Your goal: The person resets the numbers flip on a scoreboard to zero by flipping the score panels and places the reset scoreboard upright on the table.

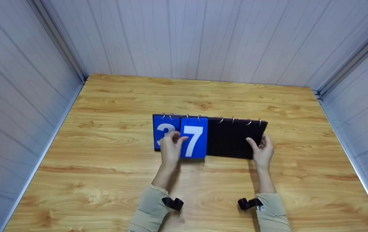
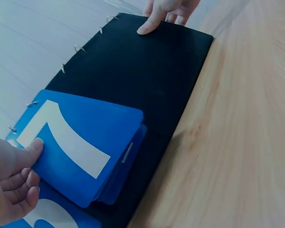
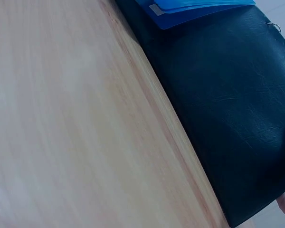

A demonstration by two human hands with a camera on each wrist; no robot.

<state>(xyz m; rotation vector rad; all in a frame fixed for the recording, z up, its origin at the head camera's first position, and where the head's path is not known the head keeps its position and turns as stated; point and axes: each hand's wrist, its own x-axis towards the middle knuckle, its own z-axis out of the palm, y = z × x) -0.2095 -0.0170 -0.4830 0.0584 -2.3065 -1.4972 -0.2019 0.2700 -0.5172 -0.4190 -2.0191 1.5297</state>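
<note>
A black flip scoreboard (image 1: 229, 138) stands tilted on the table, with metal rings along its top edge. On its left half hang blue number cards, a 3 card (image 1: 157, 129) and a 7 card (image 1: 200, 138). My left hand (image 1: 171, 146) pinches the left edge of the 7 card, thumb on its face, and partly covers the 3. In the left wrist view the lower end of the 7 card (image 2: 111, 128) stands off the blue card beneath it. My right hand (image 1: 263, 153) grips the board's right edge, thumb in front, other fingers behind and partly hidden.
The board stands on a wood-grain table (image 1: 106, 180). Pale panel walls (image 1: 184, 38) enclose the back and both sides. Each sleeved forearm has a black wrist camera (image 1: 174, 203) strapped to it. The board's right half (image 3: 218, 95) has rings but shows no cards.
</note>
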